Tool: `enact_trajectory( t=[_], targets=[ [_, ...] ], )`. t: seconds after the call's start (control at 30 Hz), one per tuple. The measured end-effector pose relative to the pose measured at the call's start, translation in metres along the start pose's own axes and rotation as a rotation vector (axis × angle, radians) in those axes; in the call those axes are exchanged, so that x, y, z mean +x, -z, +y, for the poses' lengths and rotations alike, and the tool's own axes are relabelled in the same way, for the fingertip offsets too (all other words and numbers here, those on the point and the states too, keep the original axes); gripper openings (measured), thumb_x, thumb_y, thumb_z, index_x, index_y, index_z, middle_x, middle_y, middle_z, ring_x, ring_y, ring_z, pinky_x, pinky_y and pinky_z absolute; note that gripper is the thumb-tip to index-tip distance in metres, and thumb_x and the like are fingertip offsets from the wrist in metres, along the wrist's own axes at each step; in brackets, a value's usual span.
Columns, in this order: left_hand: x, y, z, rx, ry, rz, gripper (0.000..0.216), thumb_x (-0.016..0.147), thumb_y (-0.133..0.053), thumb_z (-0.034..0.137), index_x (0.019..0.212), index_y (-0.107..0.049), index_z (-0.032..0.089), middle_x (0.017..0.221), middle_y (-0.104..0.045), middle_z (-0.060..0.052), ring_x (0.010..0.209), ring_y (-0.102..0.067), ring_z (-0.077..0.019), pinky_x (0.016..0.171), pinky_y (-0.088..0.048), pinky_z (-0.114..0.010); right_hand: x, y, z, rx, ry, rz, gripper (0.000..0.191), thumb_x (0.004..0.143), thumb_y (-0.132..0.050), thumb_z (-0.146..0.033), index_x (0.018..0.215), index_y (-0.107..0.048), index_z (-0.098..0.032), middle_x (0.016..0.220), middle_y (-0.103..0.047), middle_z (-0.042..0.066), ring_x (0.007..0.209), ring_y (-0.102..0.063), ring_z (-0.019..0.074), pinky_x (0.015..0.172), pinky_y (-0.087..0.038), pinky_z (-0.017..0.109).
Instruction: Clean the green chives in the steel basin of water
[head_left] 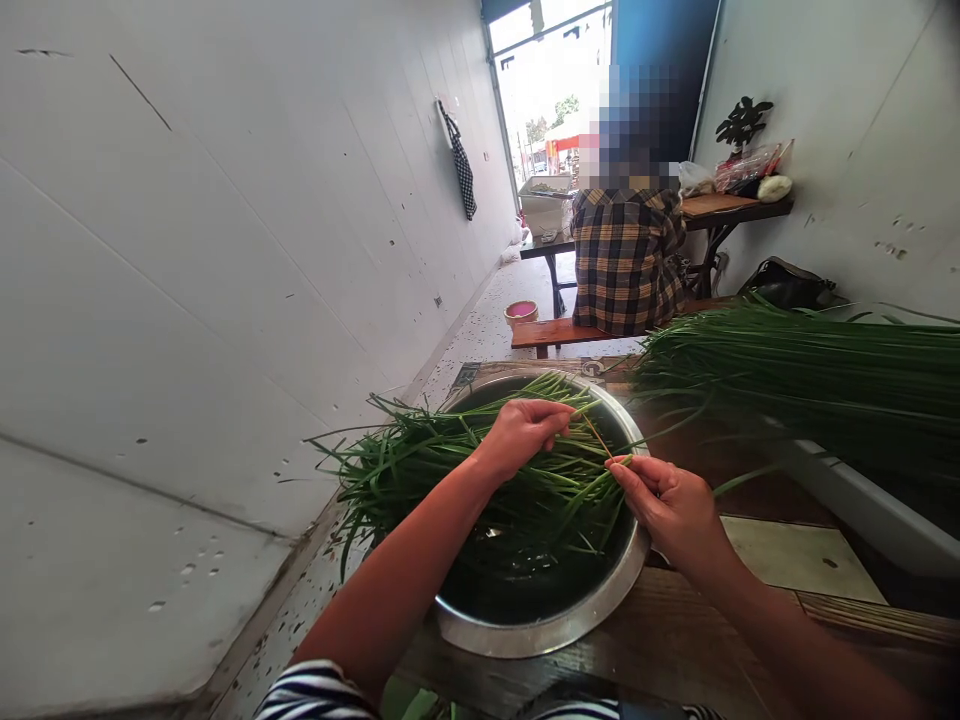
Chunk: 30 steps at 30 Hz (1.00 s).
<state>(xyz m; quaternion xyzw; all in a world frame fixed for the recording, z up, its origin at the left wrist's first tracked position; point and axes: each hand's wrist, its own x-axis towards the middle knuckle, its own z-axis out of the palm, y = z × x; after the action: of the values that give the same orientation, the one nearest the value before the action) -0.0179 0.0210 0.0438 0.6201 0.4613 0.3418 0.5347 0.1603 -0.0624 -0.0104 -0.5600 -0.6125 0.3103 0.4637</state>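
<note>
A wide metal basin (551, 630) sits on a wooden table, with a bundle of long green chives (420, 465) lying across it and hanging over its left rim. My left hand (525, 430) is closed in a pinch on a thin yellowish stalk (598, 437) above the chives. My right hand (667, 500) is closed too, pinching the same stalk's lower end at the basin's right rim. The basin's inside looks dark and wet under the greens.
A big heap of chives (810, 375) fills a white tray (870, 500) at the right. Ahead, a person in a plaid shirt (626, 260) sits on a bench (551, 332) at a table. A pink bowl (521, 311) stands on the floor. The white wall (225, 250) runs close along the left.
</note>
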Motion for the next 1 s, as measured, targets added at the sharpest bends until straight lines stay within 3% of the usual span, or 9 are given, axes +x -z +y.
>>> enact_trajectory(
  t=[0.17, 0.4, 0.53, 0.67, 0.87, 1.0],
  targets=[
    [-0.002, -0.003, 0.002, -0.002, -0.003, -0.001, 0.032, 0.072, -0.068, 0.034, 0.092, -0.072, 0.009, 0.07, -0.065, -0.003, 0.049, -0.045, -0.0044, 0.048, -0.035, -0.02, -0.001, -0.002, 0.0, 0.125, -0.052, -0.005, 0.041, 0.085, -0.053, -0.052, 0.078, -0.07, -0.015, 0.052, -0.053, 0.0, 0.045, -0.042, 0.01, 0.039, -0.027, 0.021],
    [-0.007, -0.005, 0.003, 0.039, -0.075, -0.018, 0.029, 0.076, -0.066, 0.032, 0.093, -0.073, 0.011, 0.07, -0.067, -0.004, 0.051, -0.049, -0.0064, 0.051, -0.04, -0.021, -0.003, -0.005, -0.004, 0.341, -0.134, 0.013, 0.044, 0.077, -0.062, -0.055, 0.086, -0.071, -0.013, 0.053, -0.051, -0.001, 0.045, -0.042, 0.0093, 0.039, -0.03, 0.021],
    [-0.014, -0.013, 0.004, 0.257, -0.301, -0.015, 0.023, 0.083, -0.059, 0.027, 0.093, -0.074, 0.014, 0.075, -0.069, -0.005, 0.059, -0.056, -0.01, 0.061, -0.047, -0.024, -0.001, -0.003, -0.011, 0.404, -0.164, 0.047, 0.044, 0.074, -0.064, -0.056, 0.085, -0.07, -0.014, 0.05, -0.047, -0.003, 0.044, -0.039, 0.0086, 0.04, -0.03, 0.021],
    [-0.022, -0.023, 0.005, 0.492, -0.573, 0.105, 0.024, 0.089, -0.051, 0.024, 0.095, -0.074, 0.018, 0.086, -0.072, -0.006, 0.08, -0.064, -0.0145, 0.075, -0.05, -0.026, 0.0, 0.001, -0.016, 0.392, -0.163, 0.085, 0.043, 0.073, -0.065, -0.054, 0.086, -0.07, -0.013, 0.048, -0.046, -0.004, 0.042, -0.038, 0.0079, 0.039, -0.03, 0.021],
    [-0.027, -0.023, 0.001, 0.85, -0.829, 0.241, 0.032, 0.092, -0.04, 0.018, 0.103, -0.07, 0.021, 0.096, -0.072, -0.006, 0.086, -0.064, -0.0149, 0.081, -0.049, -0.029, -0.005, 0.006, 0.0, 0.277, -0.089, 0.079, 0.035, 0.075, -0.066, -0.048, 0.088, -0.071, -0.015, 0.057, -0.06, 0.0, 0.052, -0.052, 0.0126, 0.05, -0.044, 0.024],
    [-0.026, -0.019, -0.005, 0.948, -0.937, 0.245, 0.032, 0.093, -0.04, 0.02, 0.109, -0.067, 0.022, 0.097, -0.072, -0.007, 0.083, -0.063, -0.0152, 0.08, -0.049, -0.03, -0.009, 0.008, 0.005, 0.228, -0.045, 0.12, 0.029, 0.08, -0.062, -0.044, 0.086, -0.072, -0.017, 0.061, -0.062, 0.001, 0.056, -0.056, 0.0143, 0.054, -0.047, 0.025]
  ],
)
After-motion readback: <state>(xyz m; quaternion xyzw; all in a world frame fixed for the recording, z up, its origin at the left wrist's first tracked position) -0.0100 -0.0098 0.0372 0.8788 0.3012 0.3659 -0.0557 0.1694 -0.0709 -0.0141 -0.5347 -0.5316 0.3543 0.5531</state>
